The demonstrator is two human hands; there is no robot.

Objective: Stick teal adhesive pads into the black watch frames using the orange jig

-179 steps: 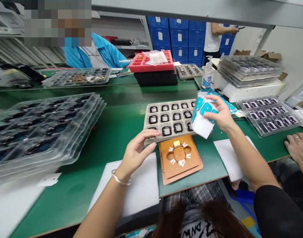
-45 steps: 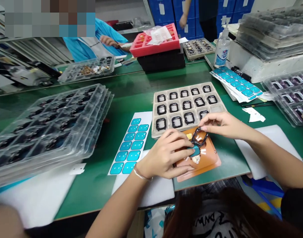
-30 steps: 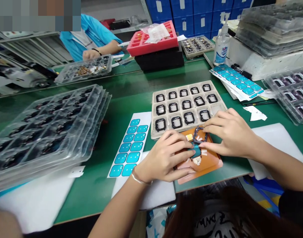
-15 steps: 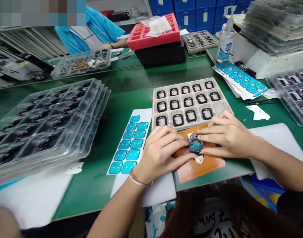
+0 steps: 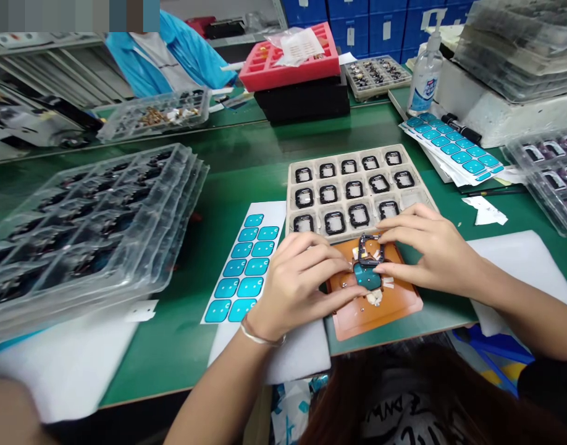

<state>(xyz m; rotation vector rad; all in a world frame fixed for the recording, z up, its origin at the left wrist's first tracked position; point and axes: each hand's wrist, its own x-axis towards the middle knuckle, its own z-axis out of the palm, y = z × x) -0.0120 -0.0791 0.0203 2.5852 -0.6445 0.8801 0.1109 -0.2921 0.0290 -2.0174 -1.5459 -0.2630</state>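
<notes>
Over an orange mat [image 5: 376, 318], my right hand [image 5: 427, 247] pinches a black square watch-case frame [image 5: 371, 250] between thumb and fingertips. Just below the frame, on the near side, is a dark teal square piece [image 5: 367, 278] with rounded corners. My left hand [image 5: 306, 275] grips this piece at its left edge with thumb and fingertips. Small whitish scraps [image 5: 373, 298] lie beside it on the mat. Beyond my hands, a beige tray [image 5: 290, 185] holds several similar black frames in its pockets.
A sheet of teal stickers [image 5: 244, 269] lies left of my hands; more sticker sheets [image 5: 454, 148] lie at the right. Stacked clear trays [image 5: 172, 247] stand at the left. A sanitizer bottle [image 5: 425, 83] and a red tray [image 5: 288, 65] are farther back. Across the bench sits a person in blue [image 5: 186, 55].
My right hand has lifted the black frame off the teal piece and shifted it away from me, uncovering the piece. My left hand has stayed nearly in place.
</notes>
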